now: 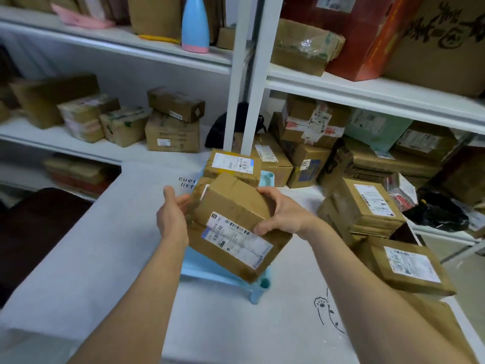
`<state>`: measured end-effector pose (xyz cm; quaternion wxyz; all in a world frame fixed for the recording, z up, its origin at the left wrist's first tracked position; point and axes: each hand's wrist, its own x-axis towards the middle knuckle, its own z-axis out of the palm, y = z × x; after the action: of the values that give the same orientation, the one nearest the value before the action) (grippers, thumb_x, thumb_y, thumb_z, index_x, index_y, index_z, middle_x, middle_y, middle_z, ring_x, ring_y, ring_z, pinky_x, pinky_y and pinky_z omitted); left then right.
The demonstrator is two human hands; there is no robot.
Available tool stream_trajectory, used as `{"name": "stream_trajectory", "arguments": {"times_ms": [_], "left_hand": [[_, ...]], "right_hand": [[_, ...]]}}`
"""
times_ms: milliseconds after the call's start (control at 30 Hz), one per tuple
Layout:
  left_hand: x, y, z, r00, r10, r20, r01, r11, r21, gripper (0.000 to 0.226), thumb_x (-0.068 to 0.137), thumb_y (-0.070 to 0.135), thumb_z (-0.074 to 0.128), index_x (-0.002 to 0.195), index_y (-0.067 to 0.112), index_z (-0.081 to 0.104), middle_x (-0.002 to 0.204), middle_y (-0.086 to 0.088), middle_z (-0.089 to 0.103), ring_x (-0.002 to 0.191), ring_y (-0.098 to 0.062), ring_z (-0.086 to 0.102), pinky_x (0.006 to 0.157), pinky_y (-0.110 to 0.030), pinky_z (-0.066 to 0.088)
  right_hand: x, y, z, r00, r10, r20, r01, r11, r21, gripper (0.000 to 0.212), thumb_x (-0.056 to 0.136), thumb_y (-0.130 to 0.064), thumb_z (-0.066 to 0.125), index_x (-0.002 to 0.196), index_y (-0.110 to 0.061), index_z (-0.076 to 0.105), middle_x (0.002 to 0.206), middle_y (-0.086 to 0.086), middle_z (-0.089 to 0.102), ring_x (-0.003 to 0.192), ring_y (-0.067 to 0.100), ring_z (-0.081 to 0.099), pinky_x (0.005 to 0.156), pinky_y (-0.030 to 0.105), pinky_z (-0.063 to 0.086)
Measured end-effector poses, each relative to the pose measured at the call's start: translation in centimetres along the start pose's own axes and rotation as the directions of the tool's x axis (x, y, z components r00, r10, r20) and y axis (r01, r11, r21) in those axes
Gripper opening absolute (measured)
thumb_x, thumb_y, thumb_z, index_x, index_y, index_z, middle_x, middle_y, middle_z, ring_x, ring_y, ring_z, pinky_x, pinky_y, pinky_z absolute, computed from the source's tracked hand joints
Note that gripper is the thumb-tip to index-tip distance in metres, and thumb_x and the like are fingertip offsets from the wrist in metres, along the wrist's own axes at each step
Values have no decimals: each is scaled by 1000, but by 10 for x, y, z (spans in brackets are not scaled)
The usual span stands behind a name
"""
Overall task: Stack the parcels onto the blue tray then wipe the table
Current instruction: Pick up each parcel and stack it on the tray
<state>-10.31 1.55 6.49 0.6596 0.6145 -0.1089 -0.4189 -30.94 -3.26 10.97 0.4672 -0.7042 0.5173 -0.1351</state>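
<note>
A brown cardboard parcel with a white label (237, 227) is tilted over the light blue tray (207, 269) at the table's middle. My right hand (283, 214) grips its right edge, fingers curled over the top. My left hand (173, 214) presses against its left side, thumb raised. A second labelled parcel (232, 165) lies on the tray's far end, behind the held one. Two more labelled parcels (367, 206) (406, 266) lie on the table at the right.
The table (105, 258) wears a white cloth with cartoon prints. White shelves (367, 93) behind and to the right hold several cardboard boxes and a blue-and-pink bottle (195, 24). A dark chair (34, 227) stands at the left.
</note>
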Motion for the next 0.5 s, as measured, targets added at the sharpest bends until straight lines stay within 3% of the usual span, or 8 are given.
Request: {"name": "stream_trajectory", "arguments": {"times_ms": [133, 233, 333, 500], "left_hand": [[2, -6, -16, 996, -67, 54, 66, 998, 15, 65, 95, 57, 29, 108, 6, 67, 99, -6, 66, 90, -18, 58, 81, -31, 36], [-2, -7, -21, 987, -112, 116, 107, 993, 43, 54, 92, 58, 36, 99, 15, 68, 91, 0, 67, 84, -13, 58, 76, -30, 40], [-4, -7, -22, 971, -185, 152, 169, 980, 108, 42, 85, 54, 54, 93, 17, 70, 90, -2, 70, 81, -17, 63, 64, -29, 45], [-2, -9, -21, 981, -142, 134, 124, 983, 136, 24, 83, 28, 68, 99, 10, 68, 87, -7, 69, 72, -20, 63, 62, -29, 50]], "right_hand": [[9, -6, 22, 999, -52, -14, 48, 972, -231, 100, 58, -16, 88, 140, -32, 32, 124, -1, 42, 115, 19, 42, 97, 35, 42], [12, -7, 36, 998, -60, -14, 49, 914, -402, 105, 58, -24, 88, 142, -34, 27, 136, 2, 39, 126, 23, 35, 107, 47, 35], [13, -4, 46, 999, -54, 2, 50, 907, -419, 105, 59, -27, 88, 143, -34, 25, 138, 1, 37, 129, 23, 33, 108, 49, 33], [13, -6, 52, 999, -53, 1, 48, 899, -434, 105, 59, -25, 87, 143, -34, 25, 136, 0, 38, 127, 22, 32, 107, 48, 34]]}}
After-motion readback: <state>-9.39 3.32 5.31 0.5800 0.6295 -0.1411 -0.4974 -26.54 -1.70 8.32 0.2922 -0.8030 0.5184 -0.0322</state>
